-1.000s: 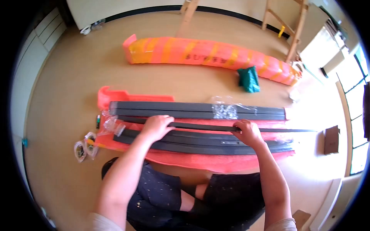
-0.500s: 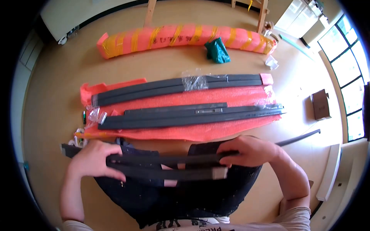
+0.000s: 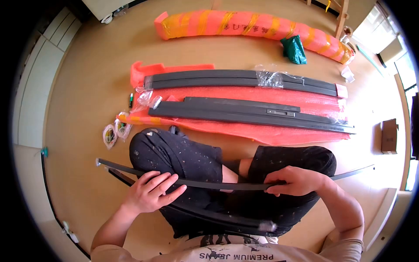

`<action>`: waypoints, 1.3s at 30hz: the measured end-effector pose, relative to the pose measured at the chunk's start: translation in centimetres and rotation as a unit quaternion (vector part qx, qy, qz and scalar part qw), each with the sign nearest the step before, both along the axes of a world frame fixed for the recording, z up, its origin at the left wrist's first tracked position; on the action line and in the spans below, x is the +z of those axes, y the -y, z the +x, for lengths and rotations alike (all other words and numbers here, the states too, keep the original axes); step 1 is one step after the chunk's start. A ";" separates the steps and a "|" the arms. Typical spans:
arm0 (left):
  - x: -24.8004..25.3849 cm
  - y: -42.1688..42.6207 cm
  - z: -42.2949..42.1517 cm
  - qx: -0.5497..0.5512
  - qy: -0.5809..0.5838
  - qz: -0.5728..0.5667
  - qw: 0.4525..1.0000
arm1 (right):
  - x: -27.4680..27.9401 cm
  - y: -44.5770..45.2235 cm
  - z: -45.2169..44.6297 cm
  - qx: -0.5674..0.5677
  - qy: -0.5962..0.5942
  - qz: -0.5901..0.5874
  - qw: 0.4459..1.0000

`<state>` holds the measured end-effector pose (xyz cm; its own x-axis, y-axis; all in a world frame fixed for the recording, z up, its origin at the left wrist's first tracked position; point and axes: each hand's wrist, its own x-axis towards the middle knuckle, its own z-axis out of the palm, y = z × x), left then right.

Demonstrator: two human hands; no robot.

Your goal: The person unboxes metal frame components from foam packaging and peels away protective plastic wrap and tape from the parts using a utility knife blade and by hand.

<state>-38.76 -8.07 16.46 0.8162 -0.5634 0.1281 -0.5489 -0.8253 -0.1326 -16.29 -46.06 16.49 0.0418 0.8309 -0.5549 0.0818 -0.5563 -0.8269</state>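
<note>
A long, thin dark strip (image 3: 209, 184) runs crosswise over my lap and past both knees. My right hand (image 3: 294, 181) has it pinched between thumb and fingers near the right knee. On the left, the spread fingers of my left hand (image 3: 152, 192) rest on the strip by the other knee, without closing round it. A second dark strip (image 3: 209, 216) slants across my thighs below the first, its near end pale and blurred. Its other end (image 3: 118, 175) shows left of my left hand.
Dark grey bars (image 3: 222, 111) lie on a pink foam sheet (image 3: 270, 135) ahead. Behind them are a taped pink bundle (image 3: 214, 24) and a green bag (image 3: 294, 50). Coiled cords (image 3: 110, 136) and a marker (image 3: 131, 100) lie left; a cardboard box (image 3: 389, 136) stands right.
The view has shifted, so the floor items appear further right and higher. The two strips have come apart, the second now lower on my lap. My left hand's fingers have loosened and spread.
</note>
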 end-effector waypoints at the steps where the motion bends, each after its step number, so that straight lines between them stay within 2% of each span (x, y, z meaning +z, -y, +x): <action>1: 0.2 -0.1 -0.3 -0.006 0.000 -0.009 1.000 | 0.0 -0.2 -0.1 -0.001 0.002 -0.006 1.000; 3: 1.0 0.3 -0.8 -0.021 0.041 -0.061 0.997 | -0.2 -1.3 -0.8 0.003 0.010 0.004 1.000; 5: 2.4 0.6 -2.3 0.040 -0.080 -0.035 0.995 | -0.5 -2.0 -1.7 0.003 0.019 0.006 1.000; 7: 4.3 2.0 -1.0 0.035 -0.049 -0.067 0.996 | -1.2 -2.7 -2.5 0.015 0.059 0.067 0.996; 9: 6.1 2.9 -0.6 0.072 -0.119 -0.005 0.990 | -1.2 -3.0 -3.0 0.001 0.057 0.060 0.997; 11: 6.9 3.4 -0.2 0.082 -0.106 -0.007 0.991 | -1.0 -2.8 -3.0 -0.027 0.084 0.058 0.994; 14: 8.6 3.5 0.4 0.143 -0.165 -0.023 0.975 | 0.1 -1.6 -2.5 -0.080 0.089 0.061 0.991; 15: 8.8 3.4 0.6 0.138 -0.163 -0.025 0.977 | 0.3 -0.9 -2.4 -0.085 0.092 0.059 0.990; 17: 9.0 2.9 1.4 0.156 -0.101 -0.039 0.982 | 0.7 0.7 -1.9 -0.247 0.100 0.157 0.951; 18: 9.1 2.7 1.9 0.158 -0.085 -0.045 0.983 | 1.8 1.5 -1.9 -0.331 -0.002 0.169 0.928; 19: 9.2 2.7 2.5 0.155 -0.081 -0.045 0.984 | 2.4 2.7 -1.5 -0.342 -0.097 0.215 0.910; 21: 9.4 2.8 3.8 0.162 -0.021 -0.003 0.987 | 4.0 3.8 -2.6 -0.360 -0.215 0.284 0.862; 25: 9.9 4.0 6.1 0.150 -0.040 -0.014 0.988 | 3.7 4.8 -4.5 -0.435 -0.044 0.283 0.854; 28: 8.9 3.6 6.5 0.153 -0.061 -0.036 0.986 | 2.8 5.4 -4.9 -0.464 -0.005 0.315 0.828; 32: 8.6 3.8 7.6 0.143 -0.057 -0.031 0.988 | 1.9 5.7 -5.1 -0.488 -0.043 0.338 0.803; 35: 8.3 3.4 7.8 0.126 -0.017 -0.015 0.992 | 1.9 5.8 -4.9 -0.476 -0.114 0.358 0.795; 37: 8.1 3.2 7.9 0.113 0.024 0.005 0.993 | 2.0 6.1 -5.0 -0.505 -0.203 0.274 0.793; 39: 7.8 2.9 8.0 0.114 0.041 0.009 0.993 | 1.9 5.7 -5.2 -0.537 -0.197 0.248 0.782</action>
<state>-30.72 -10.98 24.29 0.9099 -0.3688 0.1901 -0.3357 -0.9236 -0.1851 -21.48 -51.78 18.40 0.7705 0.5505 -0.3213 -0.5274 0.2674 -0.8064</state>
